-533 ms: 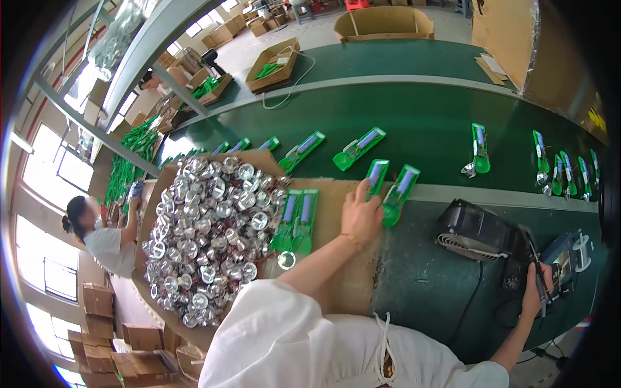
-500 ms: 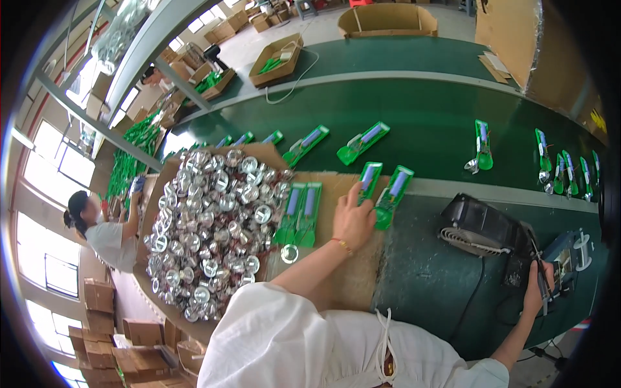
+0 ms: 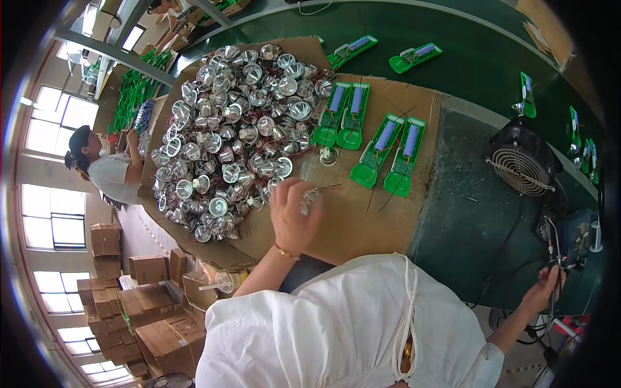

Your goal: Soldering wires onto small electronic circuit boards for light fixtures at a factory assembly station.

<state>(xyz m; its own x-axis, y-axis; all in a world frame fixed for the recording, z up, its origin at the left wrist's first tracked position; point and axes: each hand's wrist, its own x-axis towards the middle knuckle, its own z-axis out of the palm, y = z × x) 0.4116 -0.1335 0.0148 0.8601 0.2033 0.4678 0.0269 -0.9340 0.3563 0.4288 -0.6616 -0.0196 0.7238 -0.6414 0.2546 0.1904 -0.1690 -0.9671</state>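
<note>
My left hand (image 3: 294,216), slightly blurred, is over the cardboard at the near right edge of a heap of silver lamp reflectors (image 3: 233,116). Its fingers close on one reflector (image 3: 309,199) with thin wires sticking out. To the right, two green plastic housings (image 3: 378,152) lie side by side, each with a purple battery, a small circuit board and loose wires. Another pair of green housings (image 3: 344,116) lies beside the heap, with a single reflector (image 3: 328,156) just below. At the far right my right hand (image 3: 544,289) grips a soldering iron (image 3: 554,249) by its dark handle, metal part upward.
A black fan (image 3: 522,161) stands on the green bench right of the cardboard (image 3: 414,220). Beyond is a green conveyor (image 3: 466,77) carrying more housings. A spool stand (image 3: 594,236) is at the right edge. A person (image 3: 113,168) works at the left, near stacked boxes (image 3: 162,323).
My left hand has left the green housings and moved left to the heap, where it now grips a reflector. The view has shifted. My right hand still holds the soldering iron.
</note>
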